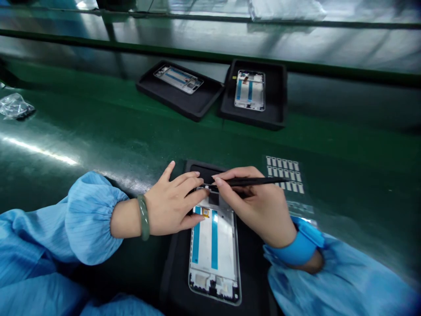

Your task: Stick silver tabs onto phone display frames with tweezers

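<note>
Pinching slim black tweezers [253, 181] closed between thumb and fingers, the right hand [259, 206] reaches over the top end of a smartphone mid-frame [213, 250]. The tips run in just beside the fingers of the left hand [171, 206], which lies open and flat across that same end, fingers spread, gripping nothing. Between the two hands the frame's top end is mostly hidden, so the exact spot the tips reach is hard to make out.

Just below both hands, the frame's white back shows two blue strips [214, 239] and a small gold-coloured piece [205, 212]. It lies in a black tray [174, 281], whose near end is cut off by the bottom of the view. A jade-green bangle [143, 217] circles the left wrist at a gathered blue sleeve [92, 217]; a blue wrist strap [296, 245] sits on the right wrist above another blue sleeve [329, 281].

Beyond the right hand lies a sheet of small pale labels [284, 173], too small to read. Ahead of the hands, two more black trays [179, 109] [253, 118] each hold a frame on the green bench [98, 131]. Far left of the left hand, a crumpled plastic bag [15, 106] sits, with open bench between.
</note>
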`<move>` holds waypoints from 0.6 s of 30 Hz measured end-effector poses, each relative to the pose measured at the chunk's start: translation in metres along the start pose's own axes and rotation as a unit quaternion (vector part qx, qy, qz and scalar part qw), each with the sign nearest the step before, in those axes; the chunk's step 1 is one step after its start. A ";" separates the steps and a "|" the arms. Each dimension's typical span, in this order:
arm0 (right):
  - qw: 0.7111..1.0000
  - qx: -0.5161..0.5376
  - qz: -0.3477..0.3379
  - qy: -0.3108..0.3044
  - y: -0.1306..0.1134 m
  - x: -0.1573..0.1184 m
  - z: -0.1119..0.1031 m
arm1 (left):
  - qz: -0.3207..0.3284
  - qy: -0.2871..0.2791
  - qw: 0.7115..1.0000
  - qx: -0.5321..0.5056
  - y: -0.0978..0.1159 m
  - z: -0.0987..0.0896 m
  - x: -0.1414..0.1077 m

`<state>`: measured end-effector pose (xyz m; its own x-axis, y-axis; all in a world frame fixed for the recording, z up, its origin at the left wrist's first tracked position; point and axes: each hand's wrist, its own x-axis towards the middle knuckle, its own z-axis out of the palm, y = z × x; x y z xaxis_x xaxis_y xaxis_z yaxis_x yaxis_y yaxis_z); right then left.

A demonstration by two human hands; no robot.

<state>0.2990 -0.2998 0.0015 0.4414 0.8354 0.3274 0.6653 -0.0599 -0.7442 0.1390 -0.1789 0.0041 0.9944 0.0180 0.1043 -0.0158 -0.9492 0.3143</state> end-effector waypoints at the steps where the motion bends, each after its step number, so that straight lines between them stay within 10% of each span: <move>1: 1.000 -0.016 -0.009 -0.004 -0.001 0.001 0.000 | 0.000 0.001 1.000 0.000 0.000 0.000 0.000; 7: 0.992 -0.094 -0.074 -0.049 -0.009 0.004 -0.001 | -0.003 0.002 1.000 -0.003 0.000 0.001 0.000; 18: 0.999 0.022 0.008 -0.026 0.004 0.001 0.004 | -0.003 -0.001 1.000 0.009 0.000 0.001 0.000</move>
<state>0.2990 -0.2972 -0.0035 0.4192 0.8619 0.2854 0.6310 -0.0505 -0.7742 0.1395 -0.1793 0.0029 0.9946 0.0236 0.1011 -0.0076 -0.9549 0.2969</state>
